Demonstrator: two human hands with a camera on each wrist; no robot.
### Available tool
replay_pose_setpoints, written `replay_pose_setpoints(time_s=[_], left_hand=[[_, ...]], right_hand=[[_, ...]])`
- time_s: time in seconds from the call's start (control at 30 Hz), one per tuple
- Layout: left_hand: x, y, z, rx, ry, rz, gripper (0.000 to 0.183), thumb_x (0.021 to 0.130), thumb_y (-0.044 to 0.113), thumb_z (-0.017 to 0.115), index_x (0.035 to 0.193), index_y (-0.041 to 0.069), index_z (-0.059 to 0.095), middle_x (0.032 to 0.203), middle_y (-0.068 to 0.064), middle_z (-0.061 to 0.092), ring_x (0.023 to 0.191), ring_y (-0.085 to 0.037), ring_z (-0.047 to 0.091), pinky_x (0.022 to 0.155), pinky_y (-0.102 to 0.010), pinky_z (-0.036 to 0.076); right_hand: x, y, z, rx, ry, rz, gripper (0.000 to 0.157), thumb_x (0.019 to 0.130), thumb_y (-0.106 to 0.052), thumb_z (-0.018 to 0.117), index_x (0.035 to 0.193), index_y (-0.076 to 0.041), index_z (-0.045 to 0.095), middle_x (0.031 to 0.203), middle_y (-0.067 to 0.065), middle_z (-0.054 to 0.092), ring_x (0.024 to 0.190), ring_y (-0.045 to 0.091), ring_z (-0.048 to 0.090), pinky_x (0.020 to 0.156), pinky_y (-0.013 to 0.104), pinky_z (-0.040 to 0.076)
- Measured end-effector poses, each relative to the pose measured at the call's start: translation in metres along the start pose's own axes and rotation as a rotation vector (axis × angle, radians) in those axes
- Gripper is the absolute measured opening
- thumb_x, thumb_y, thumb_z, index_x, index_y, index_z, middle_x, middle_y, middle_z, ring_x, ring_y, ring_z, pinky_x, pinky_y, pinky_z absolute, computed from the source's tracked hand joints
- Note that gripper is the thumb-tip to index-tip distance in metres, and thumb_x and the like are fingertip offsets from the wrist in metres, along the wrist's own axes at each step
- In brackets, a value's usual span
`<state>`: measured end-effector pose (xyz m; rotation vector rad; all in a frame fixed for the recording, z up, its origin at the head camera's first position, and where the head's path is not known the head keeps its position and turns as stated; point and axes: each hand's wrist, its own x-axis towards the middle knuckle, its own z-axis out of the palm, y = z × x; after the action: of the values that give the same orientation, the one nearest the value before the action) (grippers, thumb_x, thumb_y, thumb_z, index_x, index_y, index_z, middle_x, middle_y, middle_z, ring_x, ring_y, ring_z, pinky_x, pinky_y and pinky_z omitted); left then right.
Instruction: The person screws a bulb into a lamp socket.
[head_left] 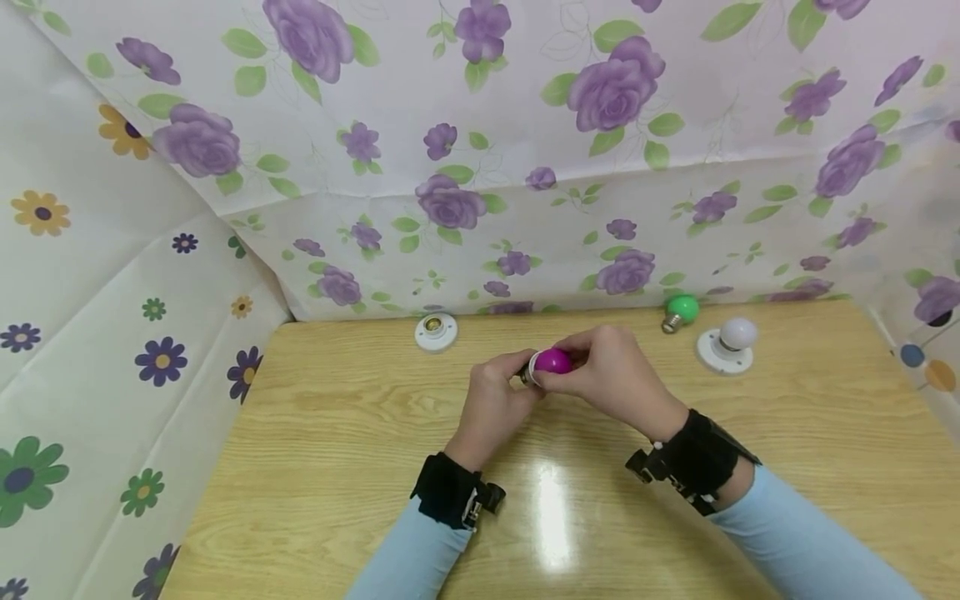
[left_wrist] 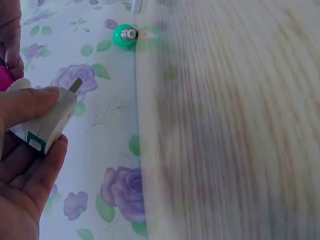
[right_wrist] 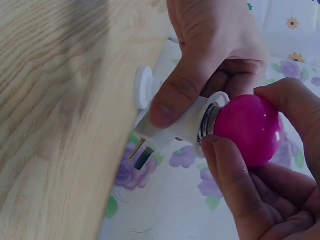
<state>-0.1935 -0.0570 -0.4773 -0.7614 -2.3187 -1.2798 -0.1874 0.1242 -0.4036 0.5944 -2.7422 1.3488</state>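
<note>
Over the middle of the wooden table, my left hand [head_left: 491,408] grips a white plug-in lamp socket [left_wrist: 52,117]. Two flat metal prongs [right_wrist: 144,157] stick out of the socket's end, and a green-edged switch [left_wrist: 36,141] shows on its side. A magenta light bulb [right_wrist: 252,131] is held by my right hand [head_left: 618,379] between thumb and fingertips. The bulb's metal screw threads [right_wrist: 210,120] sit at the socket's mouth, partly inside its white rim. In the head view, fingers cover most of the socket.
A round white lamp base [head_left: 437,340] with a bare socket stands at the table's back edge, left of my hands. Back right lies a green bulb [head_left: 682,308], beside a white bulb [head_left: 738,333] in another round base [head_left: 722,360]. Flowered sheeting [head_left: 517,225] rises behind the table [head_left: 337,442].
</note>
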Motion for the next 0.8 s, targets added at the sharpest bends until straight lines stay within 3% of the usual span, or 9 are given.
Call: replay_pose_setpoints(time_s=[0.43, 0.6, 0.8], left_hand=[[-0.0026, -0.0012, -0.0027, -0.026, -0.011, -0.005, 0.029, 0.077, 0.005, 0.068, 0.105, 0.013, 0.068, 0.1, 0.006, 0.065, 0.089, 0.001, 0.057, 0.075, -0.02, 0.048], [-0.0041, -0.0033, -0.0026, -0.053, -0.014, -0.069, 0.028, 0.076, 0.009, 0.071, 0.103, 0.016, 0.068, 0.097, 0.009, 0.065, 0.086, 0.001, 0.058, 0.075, -0.021, 0.048], [-0.0043, -0.004, -0.0022, -0.094, -0.052, -0.179, 0.034, 0.074, 0.012, 0.076, 0.106, 0.016, 0.066, 0.1, 0.009, 0.064, 0.087, 0.0, 0.059, 0.076, -0.022, 0.048]], right_hand=[[-0.0011, 0.0034, 0.0045, -0.017, 0.0, -0.103, 0.028, 0.07, -0.035, 0.079, 0.091, -0.019, 0.072, 0.08, -0.014, 0.063, 0.068, -0.001, 0.059, 0.058, 0.019, 0.049], [-0.0006, 0.0052, 0.0048, -0.015, -0.018, -0.128, 0.035, 0.071, -0.038, 0.078, 0.097, -0.017, 0.07, 0.086, -0.011, 0.064, 0.071, 0.001, 0.059, 0.059, 0.019, 0.049], [0.0003, 0.0093, 0.0033, -0.013, -0.08, -0.163, 0.056, 0.071, -0.04, 0.079, 0.113, -0.006, 0.065, 0.095, -0.004, 0.065, 0.076, 0.007, 0.061, 0.063, 0.022, 0.05]])
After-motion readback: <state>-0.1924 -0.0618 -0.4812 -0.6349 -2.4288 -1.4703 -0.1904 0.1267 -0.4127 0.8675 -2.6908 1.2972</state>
